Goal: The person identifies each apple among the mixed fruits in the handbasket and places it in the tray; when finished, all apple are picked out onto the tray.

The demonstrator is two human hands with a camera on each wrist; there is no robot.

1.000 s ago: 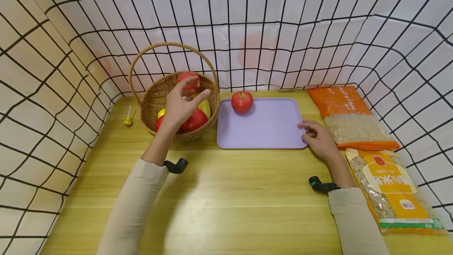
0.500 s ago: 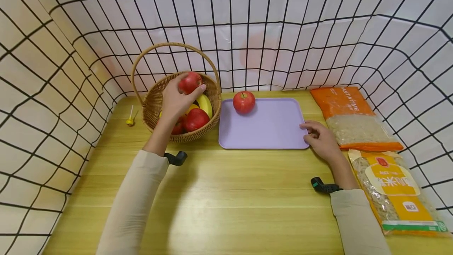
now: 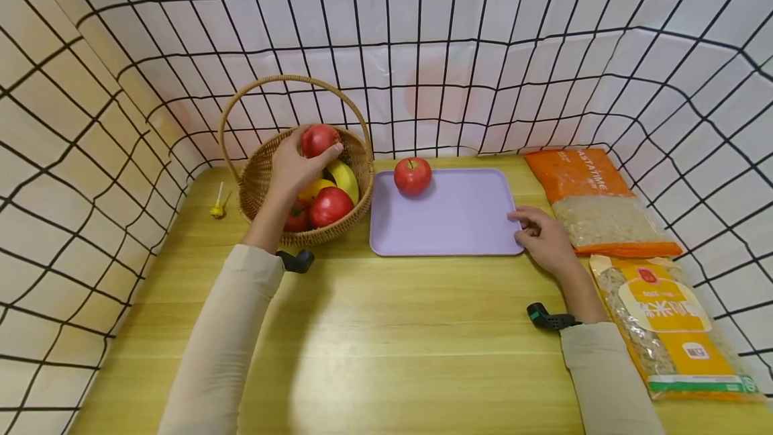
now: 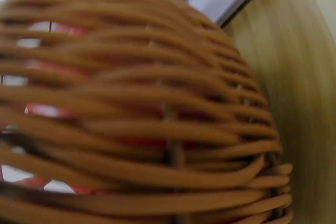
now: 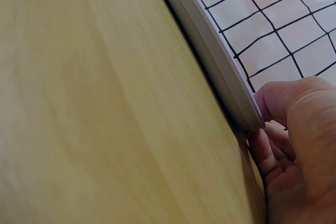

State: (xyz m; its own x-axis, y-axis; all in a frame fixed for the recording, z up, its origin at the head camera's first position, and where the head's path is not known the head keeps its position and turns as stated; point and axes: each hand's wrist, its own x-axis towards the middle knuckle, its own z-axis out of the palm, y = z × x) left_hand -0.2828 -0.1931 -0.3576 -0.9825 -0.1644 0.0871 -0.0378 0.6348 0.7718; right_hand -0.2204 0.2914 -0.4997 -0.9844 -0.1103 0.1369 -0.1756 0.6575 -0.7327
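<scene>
In the head view my left hand (image 3: 292, 168) holds a red apple (image 3: 320, 140) between thumb and fingers, at the back of the wicker basket (image 3: 260, 176). Below it in the basket lie a banana (image 3: 344, 181), a partly covered yellow fruit (image 3: 315, 189) and more red fruit (image 3: 331, 207). The left wrist view is filled by the blurred basket weave (image 4: 157, 103), hiding that hand. My right hand (image 3: 543, 237) pinches the right edge of a lilac tray (image 3: 453, 220). In the right wrist view its thumb is on the rim, fingers below. Another apple (image 3: 413, 176) sits at the tray's back left.
A lollipop (image 3: 218, 207) lies left of the basket. An orange pasta bag (image 3: 604, 200) and a yellow-labelled bag (image 3: 670, 321) lie to the right. A grid-patterned cloth (image 3: 435, 52) encloses the back and sides of the wooden table (image 3: 410, 341).
My left hand, at first spread open over the basket, has closed round the apple at the back and drawn slightly left with it. The right hand stays at the tray's edge.
</scene>
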